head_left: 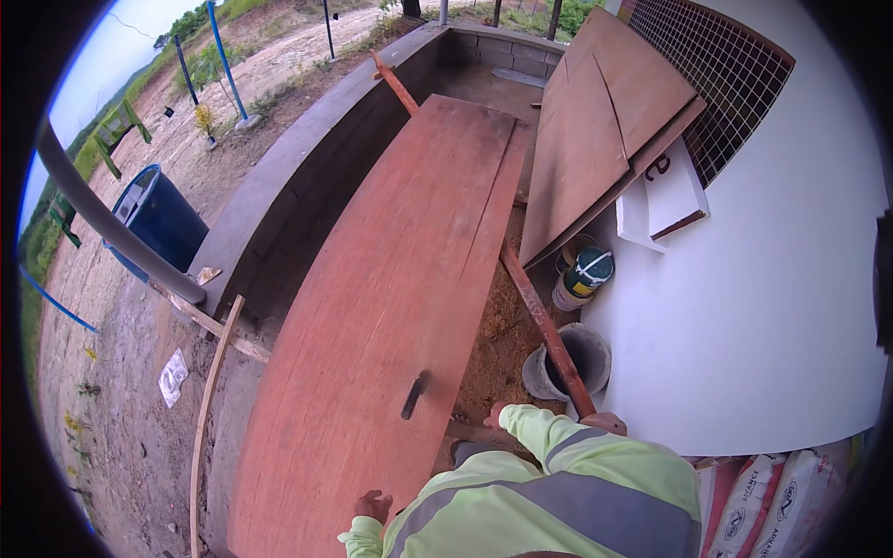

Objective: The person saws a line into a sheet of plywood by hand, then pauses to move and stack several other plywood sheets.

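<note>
Head view, looking down along a long reddish-brown wooden door (pixel 391 307) lying flat, far end toward a low grey concrete wall (pixel 279 186), near end at the lower edge. Left hand (pixel 374 507) resting on the near end of the door close to its right edge, fingers curled on the wood; grip not clear enough to tell whether clenched or loose. Right hand (pixel 497 416) mostly hidden behind a yellow-green sleeve with a grey reflective band, down beside the door's right edge near a narrow red wooden batten (pixel 544 330); grip impossible to tell. Dark slot (pixel 415 394) cut into the door face, just ahead of both hands. Sawdust-strewn ground (pixel 493 344) between door and batten. Grey bucket (pixel 581 358) standing just right of the batten, batten crossing its rim. Green-lidded paint can (pixel 588 272) farther back, against the white wall (pixel 744 325). Two more brown door panels (pixel 595 130) leaning on that wall under a gridded window (pixel 726 74), white boards (pixel 665 200) propped beneath. White printed sacks (pixel 772 507) stacked at lower right. Blue barrel (pixel 163 219) outside the low wall at left, grey pipe (pixel 102 219) slanting across in front of it, thin pale wooden strip (pixel 206 409) leaning nearby on dirt ground.
</note>
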